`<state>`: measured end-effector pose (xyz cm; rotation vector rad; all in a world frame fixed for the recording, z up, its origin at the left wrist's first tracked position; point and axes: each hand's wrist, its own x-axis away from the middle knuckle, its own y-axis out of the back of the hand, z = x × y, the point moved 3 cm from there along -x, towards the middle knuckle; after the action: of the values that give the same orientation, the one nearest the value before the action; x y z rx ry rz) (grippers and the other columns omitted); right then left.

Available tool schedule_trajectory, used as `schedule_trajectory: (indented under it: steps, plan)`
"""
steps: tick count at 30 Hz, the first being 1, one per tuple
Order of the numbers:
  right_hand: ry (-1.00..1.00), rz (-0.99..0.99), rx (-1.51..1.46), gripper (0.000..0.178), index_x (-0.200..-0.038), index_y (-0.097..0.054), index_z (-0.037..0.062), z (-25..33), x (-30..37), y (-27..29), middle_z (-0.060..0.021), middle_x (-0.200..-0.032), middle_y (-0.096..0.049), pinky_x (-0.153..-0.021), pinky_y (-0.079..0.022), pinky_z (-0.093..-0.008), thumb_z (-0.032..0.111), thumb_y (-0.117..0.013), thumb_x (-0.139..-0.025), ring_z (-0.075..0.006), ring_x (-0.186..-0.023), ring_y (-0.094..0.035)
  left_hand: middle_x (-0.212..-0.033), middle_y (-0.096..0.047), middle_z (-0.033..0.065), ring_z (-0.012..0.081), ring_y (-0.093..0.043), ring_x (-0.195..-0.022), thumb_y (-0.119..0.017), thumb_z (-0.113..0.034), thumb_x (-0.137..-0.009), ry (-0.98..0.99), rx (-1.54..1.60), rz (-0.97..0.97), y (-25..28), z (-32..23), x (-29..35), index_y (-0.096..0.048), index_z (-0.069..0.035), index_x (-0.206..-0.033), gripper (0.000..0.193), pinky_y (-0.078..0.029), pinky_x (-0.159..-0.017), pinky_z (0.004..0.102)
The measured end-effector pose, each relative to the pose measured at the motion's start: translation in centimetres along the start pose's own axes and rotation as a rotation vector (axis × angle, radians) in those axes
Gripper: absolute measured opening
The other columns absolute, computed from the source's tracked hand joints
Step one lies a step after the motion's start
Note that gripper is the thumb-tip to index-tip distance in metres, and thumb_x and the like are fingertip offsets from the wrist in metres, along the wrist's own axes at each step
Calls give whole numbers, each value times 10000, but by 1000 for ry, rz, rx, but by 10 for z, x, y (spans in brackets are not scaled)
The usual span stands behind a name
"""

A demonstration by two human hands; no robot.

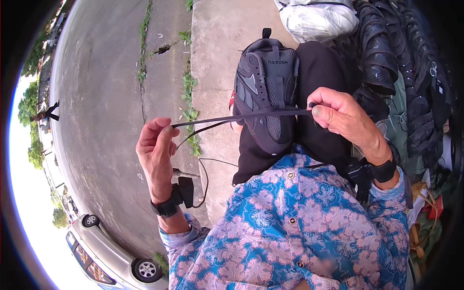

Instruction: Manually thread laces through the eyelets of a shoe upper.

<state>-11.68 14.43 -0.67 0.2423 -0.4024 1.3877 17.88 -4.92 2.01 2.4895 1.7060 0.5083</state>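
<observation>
A dark grey and black sneaker (275,67) rests on my black-trousered thigh, its toe toward my body and its heel loop pointing away. Stretched taut across the front of the shoe is a flat black shoelace (217,120). My left hand (157,145) pinches one end of it, out to the left over the pavement. At the other side, above my right thigh, my right hand (340,116) grips the lace between thumb and fingers. A second strand slopes down from the shoe toward my left hand. Eyelets show along the sneaker's side.
Rows of dark shoes (379,53) are stacked along the right, beside a white plastic bag (319,21). Black straps with small devices circle both wrists, and a thin cable (207,179) hangs by the left one. A silver car (111,253) and a distant person (46,114) are at the left.
</observation>
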Motion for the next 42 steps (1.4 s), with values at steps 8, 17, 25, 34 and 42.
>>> schedule_trajectory:
  steps: [8,17,25,34,42]
  plan:
    - [101,-12,-45,101,-910,-581,-3,-2,-5,-31,26,-673,-498,-566,-390,-216,86,-540,-931,-49,-624,-451,-1159,-614,128,267,-587,-1061,-674,-94,-839,-610,-828,199,-55,-2,10,-617,-49,-1143,313,-510,-806,377]
    - [232,-34,32,93,-950,-591,-2,5,-12,-46,0,-694,-542,-598,-428,-228,84,-573,-919,-57,-657,-504,-889,-659,143,288,-662,-784,-644,-18,-841,-500,-338,524,-115,-21,24,-633,-5,-1045,205,-519,-688,337]
    - [312,-109,152,120,-960,-630,-4,-10,-12,-49,-128,-813,-666,-669,-500,-307,79,-625,-875,-191,-741,-645,-937,-668,137,213,-655,-882,-620,-23,-869,-459,-365,661,-126,-15,33,-620,5,-1086,219,-512,-771,315]
    - [387,-495,484,132,-962,-684,-7,-6,-1,-10,-128,-887,-642,-678,-515,-299,56,-665,-847,-253,-787,-653,-750,-555,-38,42,-480,-653,-561,-203,-976,-58,-204,443,-117,8,20,-606,4,-1004,213,-394,-581,185]
    - [528,-593,828,165,-1017,-613,32,-9,0,-9,-145,-848,-619,-623,-507,-370,35,-624,-852,-321,-756,-635,-741,-564,-34,30,-474,-671,-570,-230,-972,-75,-223,352,-111,16,11,-619,-3,-1017,236,-394,-594,195]
